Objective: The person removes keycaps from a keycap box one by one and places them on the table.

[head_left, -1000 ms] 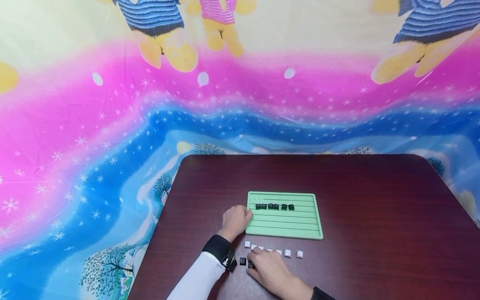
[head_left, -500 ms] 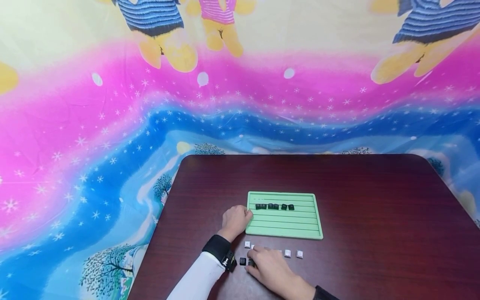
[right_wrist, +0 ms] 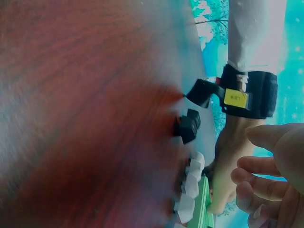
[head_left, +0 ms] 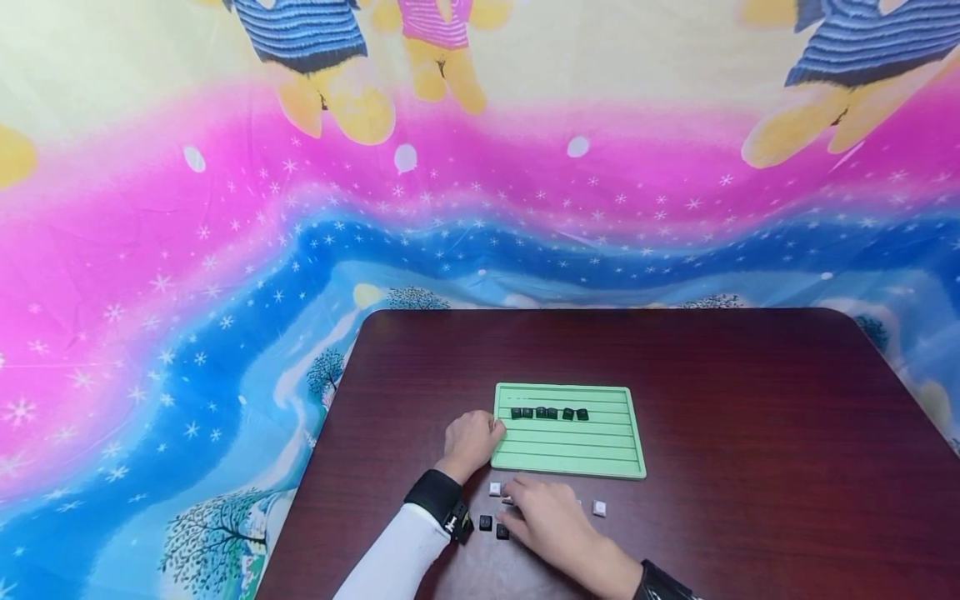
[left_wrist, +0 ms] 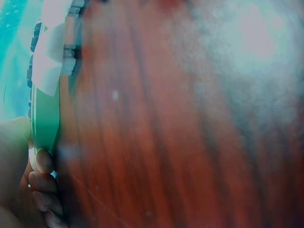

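Note:
My left hand (head_left: 469,442) grips the left edge of a green tray (head_left: 573,454) with ridged rows; its thumb lies over the rim and its fingers curl at the side in the left wrist view. Several black keycaps (head_left: 541,412) sit in one tray row. My right hand (head_left: 551,521) hovers just in front of the tray, fingers loosely bent and holding nothing. By its thumb, a black keycap (head_left: 502,532) lies on the table beside another black keycap (head_left: 485,522). White keycaps (right_wrist: 186,208) stand in a line near the tray, partly hidden by the right hand in the head view.
The dark red-brown table (head_left: 750,417) carries everything. A black strap with a camera (head_left: 456,521) on the left wrist stands close to the black keycaps. A printed cloth (head_left: 480,192) hangs behind the table.
My right hand has let go of the black keycap, which stays on the table. The hand has shifted slightly right and away from me, over the white keycaps. The left hand is unmoved.

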Demonstrator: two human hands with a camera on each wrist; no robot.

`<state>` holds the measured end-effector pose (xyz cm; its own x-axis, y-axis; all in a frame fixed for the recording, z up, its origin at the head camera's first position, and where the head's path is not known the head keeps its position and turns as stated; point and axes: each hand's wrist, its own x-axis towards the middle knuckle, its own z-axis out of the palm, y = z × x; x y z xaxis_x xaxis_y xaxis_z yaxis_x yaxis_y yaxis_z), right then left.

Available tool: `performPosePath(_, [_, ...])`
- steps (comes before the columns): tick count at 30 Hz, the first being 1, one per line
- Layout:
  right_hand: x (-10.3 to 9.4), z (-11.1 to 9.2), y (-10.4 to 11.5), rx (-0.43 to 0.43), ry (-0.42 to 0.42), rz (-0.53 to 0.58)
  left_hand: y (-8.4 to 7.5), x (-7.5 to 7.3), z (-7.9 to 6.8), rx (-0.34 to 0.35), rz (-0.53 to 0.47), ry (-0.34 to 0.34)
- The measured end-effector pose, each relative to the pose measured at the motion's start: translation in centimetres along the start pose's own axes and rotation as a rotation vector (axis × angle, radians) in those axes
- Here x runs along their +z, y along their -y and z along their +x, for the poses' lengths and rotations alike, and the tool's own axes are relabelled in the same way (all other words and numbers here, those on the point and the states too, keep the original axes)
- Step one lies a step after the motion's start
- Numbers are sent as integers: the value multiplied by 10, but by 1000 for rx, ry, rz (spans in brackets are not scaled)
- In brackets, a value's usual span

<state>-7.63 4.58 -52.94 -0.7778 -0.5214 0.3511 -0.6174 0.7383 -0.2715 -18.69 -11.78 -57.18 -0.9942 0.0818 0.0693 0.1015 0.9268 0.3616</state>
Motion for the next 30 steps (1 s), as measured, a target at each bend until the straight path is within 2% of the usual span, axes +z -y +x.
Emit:
performPosePath(20, [-23, 15, -31, 140, -25, -33, -1, -2, 2, -26, 9, 38])
performPosePath(30, [-25, 21, -51, 230, 0, -34, 0, 1, 3, -22, 7, 28])
